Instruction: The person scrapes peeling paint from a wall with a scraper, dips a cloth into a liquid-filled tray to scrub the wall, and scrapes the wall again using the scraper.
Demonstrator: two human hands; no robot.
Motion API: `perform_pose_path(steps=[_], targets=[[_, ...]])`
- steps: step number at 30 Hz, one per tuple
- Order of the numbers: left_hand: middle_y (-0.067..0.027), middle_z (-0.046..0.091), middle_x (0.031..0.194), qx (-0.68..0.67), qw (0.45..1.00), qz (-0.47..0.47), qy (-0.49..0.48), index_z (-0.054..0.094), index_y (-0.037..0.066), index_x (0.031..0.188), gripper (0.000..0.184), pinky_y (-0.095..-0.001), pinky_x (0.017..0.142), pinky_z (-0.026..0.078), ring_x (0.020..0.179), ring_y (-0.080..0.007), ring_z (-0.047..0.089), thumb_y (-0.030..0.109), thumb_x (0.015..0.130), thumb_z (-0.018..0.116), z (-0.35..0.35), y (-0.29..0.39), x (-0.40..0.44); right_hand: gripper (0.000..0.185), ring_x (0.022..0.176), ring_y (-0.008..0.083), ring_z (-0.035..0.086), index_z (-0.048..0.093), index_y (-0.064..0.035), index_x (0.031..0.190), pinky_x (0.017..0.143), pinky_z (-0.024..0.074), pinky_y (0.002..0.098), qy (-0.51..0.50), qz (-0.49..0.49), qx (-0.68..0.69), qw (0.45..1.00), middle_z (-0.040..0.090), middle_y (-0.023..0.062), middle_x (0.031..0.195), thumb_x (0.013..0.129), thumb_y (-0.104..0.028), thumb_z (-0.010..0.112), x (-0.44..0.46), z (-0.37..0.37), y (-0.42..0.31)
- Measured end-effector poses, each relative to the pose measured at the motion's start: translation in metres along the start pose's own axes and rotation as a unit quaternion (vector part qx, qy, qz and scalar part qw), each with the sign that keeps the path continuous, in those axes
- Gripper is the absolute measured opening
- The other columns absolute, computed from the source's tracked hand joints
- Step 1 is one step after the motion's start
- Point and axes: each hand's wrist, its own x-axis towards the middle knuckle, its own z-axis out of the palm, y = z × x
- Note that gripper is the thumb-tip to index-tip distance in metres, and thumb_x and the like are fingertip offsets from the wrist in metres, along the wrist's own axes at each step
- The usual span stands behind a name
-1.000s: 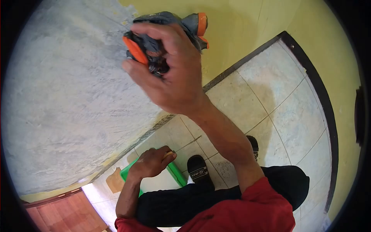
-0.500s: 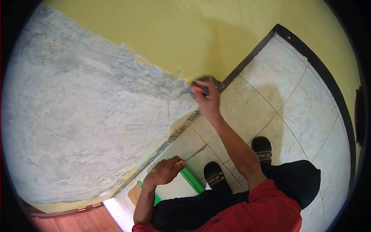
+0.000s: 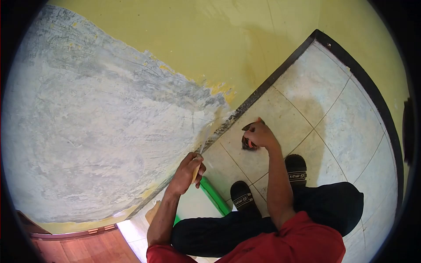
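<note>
My left hand grips the wooden handle of a scraper, whose thin blade points up toward the foot of the wall. Below it is a white container with a green rim. My right hand is closed round a dark bundled glove with orange parts, low over the tiled floor or touching it; which of the two is unclear. Grey, rough plaster covers the lower wall, with a ragged edge against the yellow paint.
A dark skirting strip runs along the wall to the corner. My sandalled feet rest on the tiles. A brown flat piece lies beside the container, and a reddish wooden surface is at the lower left.
My right hand has moved from the wall down to the floor side with the dark glove. My left hand has raised and turned the scraper, its blade now pointing up toward the wall.
</note>
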Motion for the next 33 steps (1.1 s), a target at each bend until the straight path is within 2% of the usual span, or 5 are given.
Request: perform_pose_path(steps=[8, 16, 24, 29, 33], targets=[[-0.0045, 0.049, 0.067, 0.131, 0.985, 0.092, 0.059, 0.039, 0.006, 0.106, 0.024, -0.0262, 0.038, 0.04, 0.043, -0.0113, 0.044, 0.02, 0.092, 0.053, 0.039, 0.017, 0.029, 0.044, 0.088, 0.0277, 0.065, 0.062, -0.0001, 0.099, 0.08, 0.0498, 0.0375, -0.02, -0.041, 0.18, 0.983, 0.066, 0.0181, 0.094, 0.086, -0.042, 0.055, -0.008, 0.025, -0.038], [-0.0122, 0.063, 0.065, 0.296, 0.913, 0.201, 0.197, 0.039, 0.007, 0.106, 0.032, -0.0365, 0.056, 0.047, 0.057, -0.0231, 0.062, 0.025, 0.09, 0.06, 0.029, -0.006, 0.065, 0.039, 0.071, 0.0193, 0.06, 0.051, -0.006, 0.11, 0.065, 0.0465, 0.0316, 0.007, 0.059, 0.751, 0.658, 0.06, 0.0077, 0.081, 0.09, -0.04, 0.052, -0.047, 0.078, -0.096], [-0.0077, 0.055, 0.071, 0.144, 0.964, 0.167, 0.147, 0.035, 0.006, 0.11, 0.029, -0.027, 0.041, 0.044, 0.047, -0.012, 0.051, 0.021, 0.094, 0.055, 0.035, -0.005, 0.063, 0.03, 0.063, 0.0068, 0.049, 0.051, -0.0033, 0.11, 0.055, 0.0412, 0.0227, 0.014, -0.088, 0.572, 0.816, 0.053, 0.0011, 0.074, 0.095, -0.029, 0.053, -0.054, 0.079, -0.106], [-0.0033, 0.048, 0.067, 0.157, 0.972, 0.136, 0.107, 0.036, 0.007, 0.106, 0.026, -0.0247, 0.039, 0.04, 0.046, -0.0093, 0.045, 0.02, 0.094, 0.055, 0.025, -0.004, 0.054, 0.032, 0.072, 0.0119, 0.055, 0.055, -0.0033, 0.104, 0.065, 0.0452, 0.0293, 0.023, -0.072, 0.701, 0.709, 0.06, 0.0062, 0.085, 0.098, -0.031, 0.042, -0.052, 0.094, -0.081], [-0.0024, 0.048, 0.068, 0.18, 0.972, 0.098, 0.116, 0.04, 0.006, 0.103, 0.023, -0.0244, 0.041, 0.039, 0.047, -0.0075, 0.043, 0.018, 0.092, 0.055, -0.001, -0.02, 0.034, 0.036, 0.083, 0.0253, 0.059, 0.055, -0.0088, 0.118, 0.076, 0.0477, 0.0389, 0.23, -0.105, 0.096, 0.963, 0.06, 0.0132, 0.094, 0.088, -0.027, 0.059, -0.016, 0.1, 0.024]])
